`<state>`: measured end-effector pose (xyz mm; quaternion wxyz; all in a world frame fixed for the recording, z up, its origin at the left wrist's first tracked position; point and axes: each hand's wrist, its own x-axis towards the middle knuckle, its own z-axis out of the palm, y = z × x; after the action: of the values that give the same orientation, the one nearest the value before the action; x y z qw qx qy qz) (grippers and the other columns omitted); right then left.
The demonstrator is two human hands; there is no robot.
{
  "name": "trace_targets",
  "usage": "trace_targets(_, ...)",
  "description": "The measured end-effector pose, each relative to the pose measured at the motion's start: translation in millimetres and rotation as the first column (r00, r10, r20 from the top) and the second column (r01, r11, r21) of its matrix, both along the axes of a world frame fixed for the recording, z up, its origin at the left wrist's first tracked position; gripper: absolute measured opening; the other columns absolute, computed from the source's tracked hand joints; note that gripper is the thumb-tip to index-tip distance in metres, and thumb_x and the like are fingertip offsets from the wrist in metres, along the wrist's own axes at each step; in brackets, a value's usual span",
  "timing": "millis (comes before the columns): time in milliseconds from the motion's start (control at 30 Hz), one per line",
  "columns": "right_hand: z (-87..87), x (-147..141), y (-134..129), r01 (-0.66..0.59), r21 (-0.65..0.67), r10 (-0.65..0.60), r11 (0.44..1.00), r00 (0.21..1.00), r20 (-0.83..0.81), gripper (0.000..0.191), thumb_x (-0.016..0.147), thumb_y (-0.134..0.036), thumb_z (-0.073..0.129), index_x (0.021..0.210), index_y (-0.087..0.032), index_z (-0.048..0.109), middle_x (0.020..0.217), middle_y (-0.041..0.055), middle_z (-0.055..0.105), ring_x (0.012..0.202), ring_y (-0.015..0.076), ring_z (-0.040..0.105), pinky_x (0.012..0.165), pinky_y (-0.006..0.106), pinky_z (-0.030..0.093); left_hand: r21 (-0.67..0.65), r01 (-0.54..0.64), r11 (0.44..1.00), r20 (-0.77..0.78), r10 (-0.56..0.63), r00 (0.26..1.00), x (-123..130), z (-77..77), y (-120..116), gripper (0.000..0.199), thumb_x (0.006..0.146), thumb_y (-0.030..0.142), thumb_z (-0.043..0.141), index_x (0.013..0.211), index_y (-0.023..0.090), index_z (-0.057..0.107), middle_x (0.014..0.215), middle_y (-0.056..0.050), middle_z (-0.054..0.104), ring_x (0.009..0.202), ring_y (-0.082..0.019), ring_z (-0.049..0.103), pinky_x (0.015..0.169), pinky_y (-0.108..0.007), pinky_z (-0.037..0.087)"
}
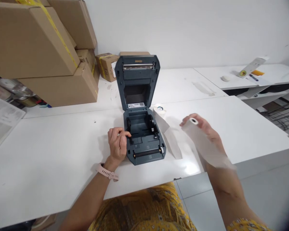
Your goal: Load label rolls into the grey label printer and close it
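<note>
A dark grey label printer (146, 140) stands on the white table with its lid (140, 77) raised. Its inner bay shows two black roll holders with no roll between them, and a black roller crosses the front. My left hand (118, 144) is curled at the printer's left edge, its index finger reaching over the rim to the inside. To the right of the printer, my right hand (208, 130) grips a small white paper roll (195, 129) above the table. A loose, slightly blurred strip hangs from that roll over my forearm.
Beside the printer lies another white label roll (160, 111), its paper strip (172, 142) unrolled toward me. Cardboard boxes (60, 86) are stacked at the back left. On the far-right table are a tape roll (242, 73) and a pen (253, 77). The table's front edge is close to me.
</note>
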<state>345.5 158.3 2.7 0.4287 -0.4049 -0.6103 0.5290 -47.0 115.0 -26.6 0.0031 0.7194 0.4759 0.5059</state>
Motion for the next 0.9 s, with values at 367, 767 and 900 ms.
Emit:
trace_targets(367, -36.7, -19, 31, -0.112, -0.026, 0.115, 0.993, 0.983, 0.143, 0.059, 0.081, -0.043, 0.082, 0.133, -0.03, 0.058, 0.151, 0.0127, 0.06, 0.141, 0.0278, 0.056, 0.113, 0.05, 0.049, 0.035, 0.015, 0.999, 0.007, -0.016, 1.0, 2, 1.5, 1, 0.047, 0.108, 0.028, 0.028, 0.085, 0.022, 0.069, 0.088, -0.006, 0.058, 0.084, -0.023, 0.051, 0.083, -0.043, 0.037)
trace_targets(767, 12.3, -70, 112, -0.169, 0.012, 0.138, 0.986, 0.841, 0.524, 0.08, 0.067, -0.041, 0.086, 0.139, -0.021, 0.057, 0.148, 0.0171, 0.061, 0.135, 0.0356, 0.059, 0.11, 0.052, 0.05, 0.075, -0.059, 0.995, -0.001, 0.059, 0.998, 3, 1.2, 5, 0.054, 0.108, 0.035, 0.028, 0.074, 0.023, 0.068, 0.08, -0.006, 0.058, 0.079, -0.023, 0.051, 0.081, -0.044, 0.035)
trace_targets(900, 18.5, -79, 111, -0.147, 0.1, 0.074, 0.984, 0.851, 0.52, 0.071, 0.076, -0.052, 0.074, 0.136, -0.019, 0.056, 0.135, 0.0175, 0.067, 0.117, 0.0358, 0.067, 0.098, 0.052, 0.056, 0.06, -0.083, 0.995, 0.006, 0.082, 0.997, 5, -0.2, 4, 0.054, 0.108, 0.034, 0.027, 0.073, 0.023, 0.067, 0.08, -0.007, 0.058, 0.079, -0.023, 0.052, 0.081, -0.044, 0.035)
